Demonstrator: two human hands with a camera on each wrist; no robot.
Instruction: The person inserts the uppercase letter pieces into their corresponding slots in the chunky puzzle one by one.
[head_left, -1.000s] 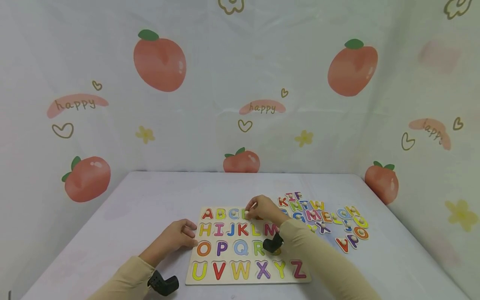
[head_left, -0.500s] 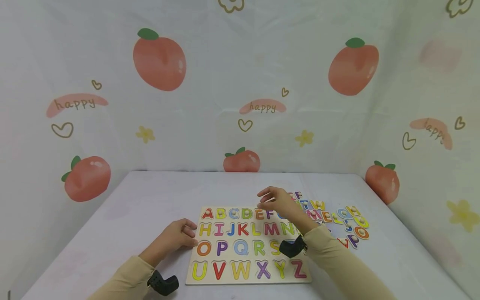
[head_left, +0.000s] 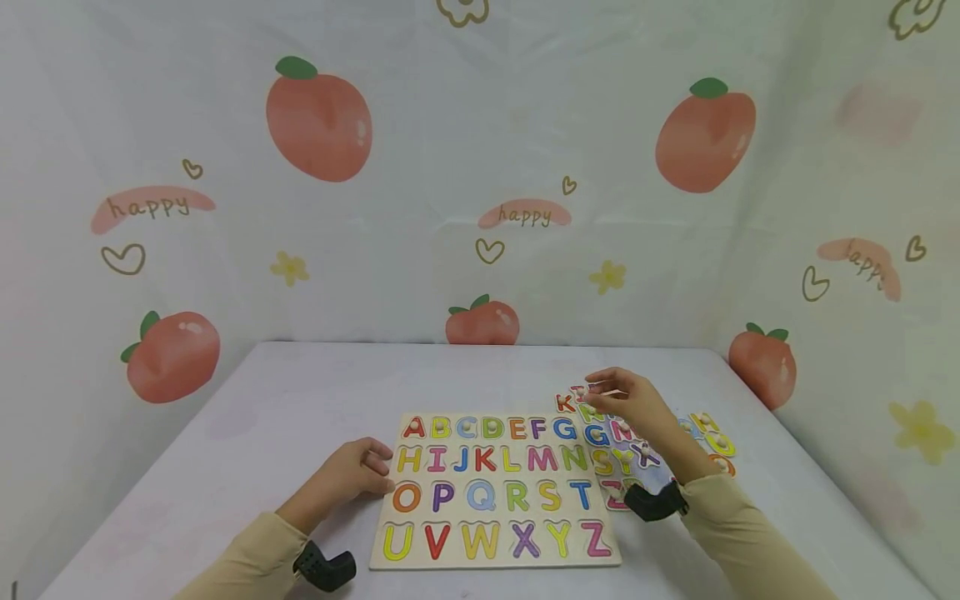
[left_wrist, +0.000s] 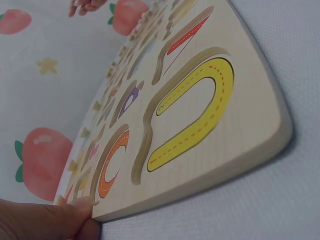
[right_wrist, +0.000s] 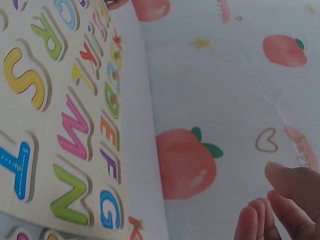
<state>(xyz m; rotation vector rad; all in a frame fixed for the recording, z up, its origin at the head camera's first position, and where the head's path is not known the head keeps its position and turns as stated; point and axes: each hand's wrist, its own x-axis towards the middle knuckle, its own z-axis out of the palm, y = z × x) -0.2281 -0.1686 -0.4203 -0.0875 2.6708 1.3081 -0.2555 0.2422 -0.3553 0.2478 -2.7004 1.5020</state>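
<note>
A wooden alphabet puzzle board (head_left: 495, 554) lies in the middle of the table. Letter pieces with knobs, such as the A piece (head_left: 414, 427) and the D piece (head_left: 492, 427), sit in its top row; E, F and G there are bare recesses. My left hand (head_left: 348, 477) rests at the board's left edge, its thumb (left_wrist: 75, 210) touching the edge near the orange O. Over the loose letter pieces right of the board hovers my right hand (head_left: 633, 408), fingers bent loosely and nothing between them. It hides several of those pieces.
Loose pieces lie in a cluster right of the board, among them a red K (head_left: 565, 403), a blue G (head_left: 597, 435), a purple X (head_left: 645, 454) and a yellow U (head_left: 721, 443). A patterned curtain (head_left: 397, 275) stands behind the white table (head_left: 330, 375).
From the D piece in the top row, my right hand has let go, lifted and moved right over the loose letters. My left hand stays at the board's edge.
</note>
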